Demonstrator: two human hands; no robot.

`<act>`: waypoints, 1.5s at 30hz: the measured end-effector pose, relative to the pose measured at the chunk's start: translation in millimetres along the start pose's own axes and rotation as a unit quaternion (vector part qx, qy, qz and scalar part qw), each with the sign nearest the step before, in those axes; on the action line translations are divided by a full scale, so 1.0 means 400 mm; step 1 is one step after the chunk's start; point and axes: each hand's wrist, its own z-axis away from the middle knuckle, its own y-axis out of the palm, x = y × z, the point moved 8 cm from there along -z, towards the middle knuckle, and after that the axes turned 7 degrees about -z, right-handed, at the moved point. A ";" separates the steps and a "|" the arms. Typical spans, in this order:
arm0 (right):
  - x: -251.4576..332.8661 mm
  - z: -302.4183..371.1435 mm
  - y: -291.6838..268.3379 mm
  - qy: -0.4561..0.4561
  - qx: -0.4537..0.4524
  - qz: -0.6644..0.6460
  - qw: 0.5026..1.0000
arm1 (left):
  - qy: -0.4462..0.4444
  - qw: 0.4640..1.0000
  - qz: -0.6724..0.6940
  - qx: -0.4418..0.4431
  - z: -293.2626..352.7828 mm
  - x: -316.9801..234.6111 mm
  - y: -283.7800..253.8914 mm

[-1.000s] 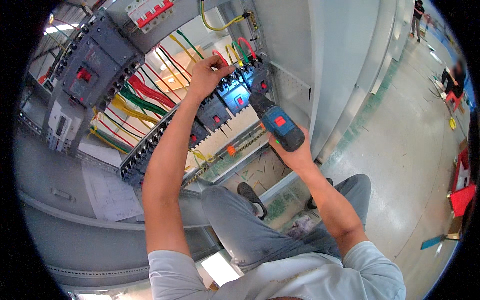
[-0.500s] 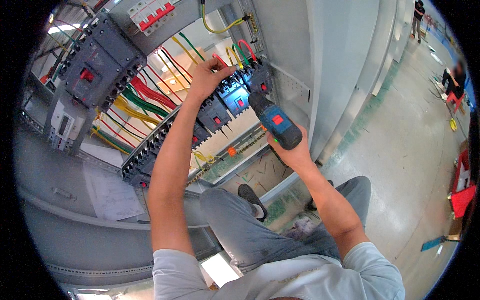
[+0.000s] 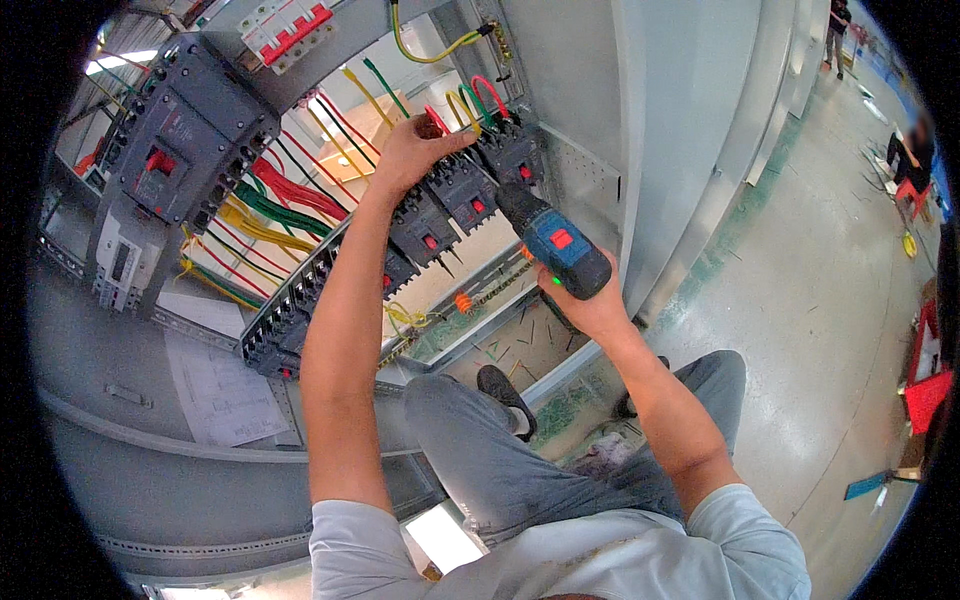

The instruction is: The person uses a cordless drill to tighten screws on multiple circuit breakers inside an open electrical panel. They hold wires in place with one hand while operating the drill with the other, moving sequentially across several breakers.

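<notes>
Head view: a grey metal cabinet (image 3: pixel 560 80) fills the left and middle, its flanged right edge curving down the picture, and past that edge a pale floor (image 3: pixel 760 330) widens toward the right rim. Within the cabinet, an open slot runs between the row of moulded-case breakers (image 3: pixel 462 190) and the perforated rail (image 3: pixel 490 293) below it; around the upper terminals, wires and fingers crowd close.

The left forearm rises steeply from the lower edge and crosses in front of the row. The left hand (image 3: pixel 410 155) lies back upward at the row's top edge, thumb stretched rightward, fingers curled beside the wire loops (image 3: pixel 486 80); whether it pinches anything cannot be told. From the lower right, the right arm bends at the elbow and reaches up and left. The right hand (image 3: pixel 595 305) is wrapped firmly round a black-and-blue cordless drill (image 3: pixel 560 245), held just below the row's right end, chuck aimed up and left; bit contact is unclear.

Counted by size: one large moulded-case breaker (image 3: pixel 185 125) at left; one bank of miniature breakers (image 3: pixel 288 38) above; three wire bundles, red (image 3: pixel 305 187), green (image 3: pixel 285 207) and yellow (image 3: pixel 262 228); at least four wire loops; five red toggles (image 3: pixel 478 207) visible along the row, the forearm hiding part; two orange insulators (image 3: pixel 463 302).
</notes>
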 end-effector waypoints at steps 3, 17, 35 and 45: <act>-0.004 0.003 0.008 -0.006 0.010 0.007 1.000 | 0.002 1.000 0.000 -0.021 0.000 0.021 -0.006; 0.012 -0.004 0.010 -0.027 0.006 0.006 1.000 | 0.002 0.992 -0.108 -0.057 0.000 0.013 -0.022; 0.055 -0.014 -0.003 -0.088 0.013 0.027 0.996 | 0.033 0.993 -0.009 0.112 -0.071 0.010 0.024; 0.063 -0.018 -0.006 -0.075 0.023 -0.010 0.997 | -0.011 0.986 -0.113 0.125 -0.055 0.035 0.028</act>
